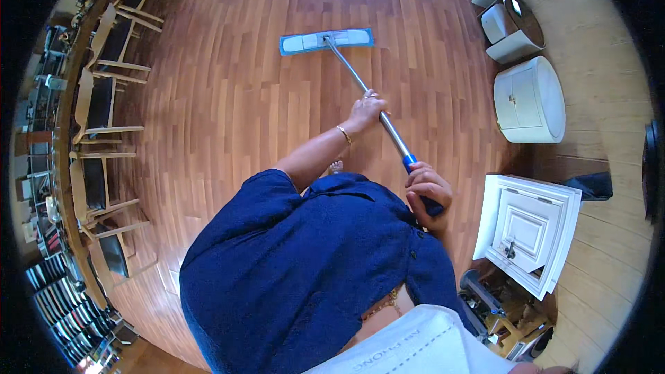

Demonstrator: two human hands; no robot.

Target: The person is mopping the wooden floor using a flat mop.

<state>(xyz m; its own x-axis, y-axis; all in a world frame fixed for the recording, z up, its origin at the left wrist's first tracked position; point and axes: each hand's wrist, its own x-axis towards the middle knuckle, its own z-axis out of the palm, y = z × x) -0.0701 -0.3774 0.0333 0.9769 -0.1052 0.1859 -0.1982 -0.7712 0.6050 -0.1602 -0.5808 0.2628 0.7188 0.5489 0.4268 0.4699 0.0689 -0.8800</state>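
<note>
A flat mop with a wide blue-and-white head (pixel 303 43) lies on the wooden floor ahead of me. Its silver pole (pixel 395 135) slants back toward my right side and ends in a blue grip. Partway down the pole, my left hand (pixel 366 110) is closed around the metal. My right hand (pixel 429 190) wraps the blue grip at the upper end, close to my body. The mop head rests flat, its long side running left to right.
Several chairs (pixel 104 114) with dark seats line a long wooden table (pixel 66 118) on the left. Along the right wall stand a rounded white cabinet (pixel 530 100), a white panelled cabinet (pixel 530 228) and a round-topped stand (pixel 523 21). Assorted items crowd the lower right.
</note>
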